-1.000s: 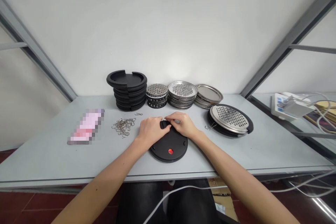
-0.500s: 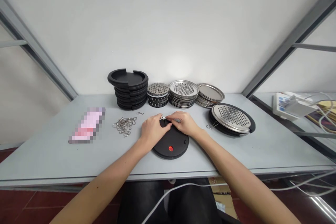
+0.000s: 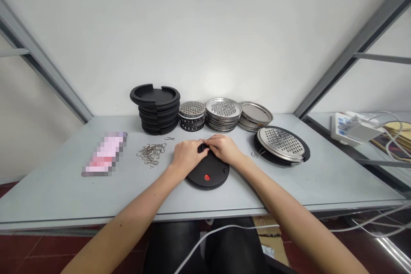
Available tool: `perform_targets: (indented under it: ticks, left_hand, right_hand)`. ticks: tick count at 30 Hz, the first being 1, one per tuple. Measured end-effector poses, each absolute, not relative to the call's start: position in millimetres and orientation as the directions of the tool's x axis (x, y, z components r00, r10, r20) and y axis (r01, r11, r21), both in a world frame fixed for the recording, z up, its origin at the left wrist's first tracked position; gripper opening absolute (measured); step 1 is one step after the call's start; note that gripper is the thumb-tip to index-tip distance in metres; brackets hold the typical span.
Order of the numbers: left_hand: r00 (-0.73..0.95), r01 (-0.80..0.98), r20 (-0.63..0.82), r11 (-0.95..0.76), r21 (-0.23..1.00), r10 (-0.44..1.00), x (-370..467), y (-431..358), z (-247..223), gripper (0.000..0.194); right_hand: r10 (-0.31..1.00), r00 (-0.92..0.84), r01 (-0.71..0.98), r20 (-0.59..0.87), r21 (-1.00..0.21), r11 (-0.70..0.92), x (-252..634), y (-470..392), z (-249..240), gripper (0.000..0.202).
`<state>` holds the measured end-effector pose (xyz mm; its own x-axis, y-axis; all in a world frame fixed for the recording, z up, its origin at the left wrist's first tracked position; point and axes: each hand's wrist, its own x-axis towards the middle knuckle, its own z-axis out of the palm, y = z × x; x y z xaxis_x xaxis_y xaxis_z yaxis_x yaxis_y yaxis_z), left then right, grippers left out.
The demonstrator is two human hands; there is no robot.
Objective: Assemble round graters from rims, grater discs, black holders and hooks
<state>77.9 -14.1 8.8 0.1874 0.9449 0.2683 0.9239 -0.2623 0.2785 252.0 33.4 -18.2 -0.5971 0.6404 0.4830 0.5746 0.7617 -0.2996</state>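
Note:
A black round holder (image 3: 208,171) with a red spot lies on the table in front of me, its far part under my hands. My left hand (image 3: 187,156) is closed over its far left rim, the thumb resting near the slot. With fingertips pinched at the far edge, my right hand (image 3: 224,149) touches the left fingertips. A small wire clip (image 3: 203,141) shows as a sliver between them, mostly hidden by the fingers. Left of my hands is a heap of similar wire clips (image 3: 151,153), with a single clip (image 3: 170,138) lying just behind it.
Along the wall stand a stack of black holders (image 3: 159,115), small grater discs (image 3: 192,120), larger grater discs (image 3: 224,115) and plain metal plates (image 3: 257,113). An assembled grater (image 3: 282,143) rests at right. A blurred-out flat pink object (image 3: 105,154) lies at left, a power strip (image 3: 346,128) far right.
My fingertips have drawn closer together at the holder's far edge, covering more of the wire clip. The holder has shifted slightly away from me.

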Motion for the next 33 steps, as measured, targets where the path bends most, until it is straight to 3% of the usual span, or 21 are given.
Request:
perform_targets:
  ticks: [33]
  left_hand:
    - [0.165, 0.953, 0.175, -0.202, 0.224, 0.971, 83.5, -12.9, 12.8, 0.036]
  right_hand:
    - [0.606, -0.632, 0.587, 0.482, -0.212, 0.781, 246.4, 35.0, -18.9, 0.026]
